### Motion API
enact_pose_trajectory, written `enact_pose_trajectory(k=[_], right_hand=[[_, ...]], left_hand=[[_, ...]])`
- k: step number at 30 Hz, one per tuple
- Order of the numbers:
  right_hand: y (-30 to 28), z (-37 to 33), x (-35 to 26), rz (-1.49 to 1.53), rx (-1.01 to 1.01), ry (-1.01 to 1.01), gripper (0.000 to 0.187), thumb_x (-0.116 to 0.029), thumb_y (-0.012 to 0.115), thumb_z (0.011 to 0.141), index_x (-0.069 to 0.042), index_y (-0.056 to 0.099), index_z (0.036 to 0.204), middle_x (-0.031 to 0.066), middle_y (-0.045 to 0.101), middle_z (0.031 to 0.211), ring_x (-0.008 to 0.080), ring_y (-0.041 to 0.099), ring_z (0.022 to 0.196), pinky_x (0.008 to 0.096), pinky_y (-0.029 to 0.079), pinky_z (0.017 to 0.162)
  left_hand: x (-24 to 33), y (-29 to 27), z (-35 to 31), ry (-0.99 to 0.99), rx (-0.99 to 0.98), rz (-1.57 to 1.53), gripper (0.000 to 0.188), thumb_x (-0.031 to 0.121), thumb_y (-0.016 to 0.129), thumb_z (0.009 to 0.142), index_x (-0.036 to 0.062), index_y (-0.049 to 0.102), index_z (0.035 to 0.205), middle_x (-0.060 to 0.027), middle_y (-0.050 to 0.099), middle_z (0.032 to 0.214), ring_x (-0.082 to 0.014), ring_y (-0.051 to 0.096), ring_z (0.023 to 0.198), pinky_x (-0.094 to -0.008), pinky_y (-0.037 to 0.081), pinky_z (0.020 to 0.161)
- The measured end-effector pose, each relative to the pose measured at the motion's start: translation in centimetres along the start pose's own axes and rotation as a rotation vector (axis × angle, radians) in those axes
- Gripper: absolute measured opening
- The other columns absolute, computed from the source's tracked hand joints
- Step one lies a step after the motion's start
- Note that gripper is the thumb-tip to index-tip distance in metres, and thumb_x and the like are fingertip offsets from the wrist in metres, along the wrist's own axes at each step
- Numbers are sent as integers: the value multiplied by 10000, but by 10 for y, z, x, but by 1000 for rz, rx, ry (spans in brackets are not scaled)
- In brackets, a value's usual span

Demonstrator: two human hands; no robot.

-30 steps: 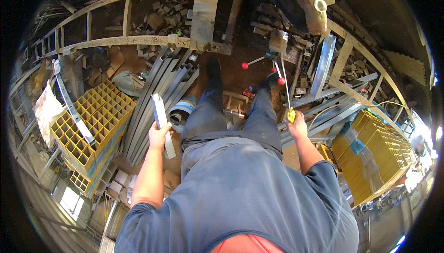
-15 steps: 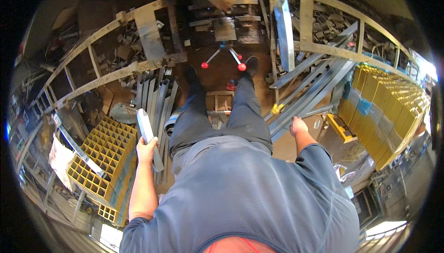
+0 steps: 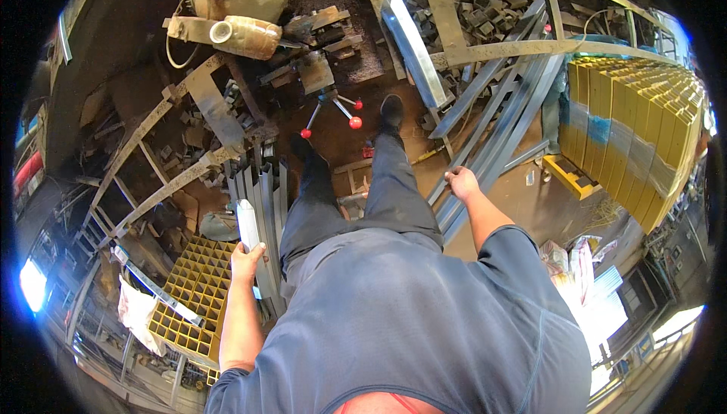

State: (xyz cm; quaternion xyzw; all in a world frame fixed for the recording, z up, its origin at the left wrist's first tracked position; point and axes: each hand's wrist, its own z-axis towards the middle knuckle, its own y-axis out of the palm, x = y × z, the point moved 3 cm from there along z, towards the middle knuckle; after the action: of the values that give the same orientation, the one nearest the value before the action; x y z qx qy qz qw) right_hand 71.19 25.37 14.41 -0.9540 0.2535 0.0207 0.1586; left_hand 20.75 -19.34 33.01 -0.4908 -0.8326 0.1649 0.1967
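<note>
Leftward, a stack of yellow, square-celled tubing [image 3: 195,281] stands near the left hand [image 3: 244,262], its fingers closed around a short, straight, silver metal bar [image 3: 247,221]; rightward, the right hand [image 3: 462,184] has curled fingers, contents indeterminable, before long, grey metal bars [image 3: 496,158].

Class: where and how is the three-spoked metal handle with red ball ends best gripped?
Probably by the largest-looking red ball, palm cupped over it, from beside the dark right shoe: this round knob caps a slim metal spoke jutting that way.
</note>
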Motion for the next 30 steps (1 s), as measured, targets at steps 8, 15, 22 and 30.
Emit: enact_pose_trajectory(k=[8, 15, 22, 30], right_hand=[[-4, 26, 9, 53, 15, -95, 267, -183, 680, 1054, 26, 707, 1218, 94, 752, 936, 205, 773, 773, 353, 565, 608], [-10, 32, 15, -64, 151, -158, 266, -195, 714, 1031, 21, 738, 1183, 135, 778, 960, 198, 775, 732, 375, 600, 694], [-23, 15, -85, -267, 210, -181, 397, -326, 726, 991, -14, 754, 1235, 254, 778, 1189, 412, 731, 1168, 459, 555, 1029], [-23, 6, -157, -364, 181, -295, 334, -303, 725, 1003, -4, 776, 1142, 216, 772, 1026, 349, 735, 970, 442, 562, 879]], left_hand=[[20, 15, 3, -66, -46, 212, 460, 194, 883, 883, -60, 681, 1209, -126, 754, 1035, -188, 729, 792, -355, 611, 697], [47, 19, -4, -40, -35, 358, 497, 264, 885, 851, -50, 709, 1194, -178, 791, 1079, -245, 788, 885, -407, 622, 836], [14, 2, -1, 12, 70, 409, 699, 400, 892, 786, -67, 709, 1273, -250, 786, 1170, -344, 771, 1094, -444, 580, 1006], [-72, -10, -11, -91, 236, 328, 821, 414, 942, 752, -69, 674, 1359, -295, 718, 1355, -392, 700, 1283, -475, 544, 1102]])
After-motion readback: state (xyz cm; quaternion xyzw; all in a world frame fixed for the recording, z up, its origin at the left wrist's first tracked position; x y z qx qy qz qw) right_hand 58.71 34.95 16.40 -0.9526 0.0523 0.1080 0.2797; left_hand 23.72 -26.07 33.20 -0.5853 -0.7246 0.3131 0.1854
